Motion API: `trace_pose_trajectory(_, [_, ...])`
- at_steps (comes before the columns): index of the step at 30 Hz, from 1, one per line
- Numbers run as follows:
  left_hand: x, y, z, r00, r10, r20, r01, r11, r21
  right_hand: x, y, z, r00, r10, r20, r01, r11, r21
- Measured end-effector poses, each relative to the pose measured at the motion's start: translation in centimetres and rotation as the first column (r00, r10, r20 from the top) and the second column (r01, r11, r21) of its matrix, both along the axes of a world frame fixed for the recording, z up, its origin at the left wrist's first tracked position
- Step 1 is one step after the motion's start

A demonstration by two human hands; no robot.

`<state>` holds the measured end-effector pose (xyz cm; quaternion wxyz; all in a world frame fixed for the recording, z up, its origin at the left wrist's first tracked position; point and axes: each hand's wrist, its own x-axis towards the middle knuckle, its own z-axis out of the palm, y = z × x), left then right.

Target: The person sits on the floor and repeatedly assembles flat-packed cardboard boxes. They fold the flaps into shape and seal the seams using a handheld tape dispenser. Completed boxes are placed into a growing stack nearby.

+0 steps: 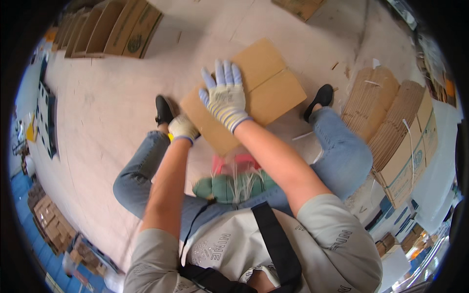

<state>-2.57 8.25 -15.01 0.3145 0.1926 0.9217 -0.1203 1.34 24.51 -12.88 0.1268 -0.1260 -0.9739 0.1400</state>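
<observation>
A brown cardboard box (273, 97) lies between my knees, with a seam crossing its upper face. My right hand (224, 95), in a white knit glove with bluish fingertips, lies flat on the box with its fingers stretched out. At the box's left edge my left hand (183, 128), gloved alike, is closed, its fingers mostly hidden. A small yellow piece (170, 137) pokes out beside that hand; what it belongs to cannot be made out.
Below me is a green padded seat (224, 188) with loose white strands, and a red piece (237, 163) shows beyond it. Flattened cardboard stacks (376, 107) lie at the right. Several upright cartons (107, 29) stand at the far left, and another carton (300, 7) at the far edge.
</observation>
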Motion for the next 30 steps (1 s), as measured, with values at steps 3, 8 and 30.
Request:
trace_pose_trajectory(3, [1.4,-2.1,-6.9,0.997,-0.021,0.073,0.014,0.996,0.091,0.3,1.3,0.0,0.999,0.0,-0.043,-0.005,0.994,-0.109])
trace_pose_trajectory(8, [1.1,-5.2,-10.4,0.929,-0.062,0.364,0.058,0.998,0.023,1.5,13.8,7.5,0.937,-0.211,0.278,0.324,0.82,-0.472])
trace_pose_trajectory(30, [-8.9,8.6,3.4,0.998,-0.059,-0.024,0.058,0.998,-0.036,8.2,17.8,-2.9,0.856,-0.458,0.239,0.046,-0.393,-0.918])
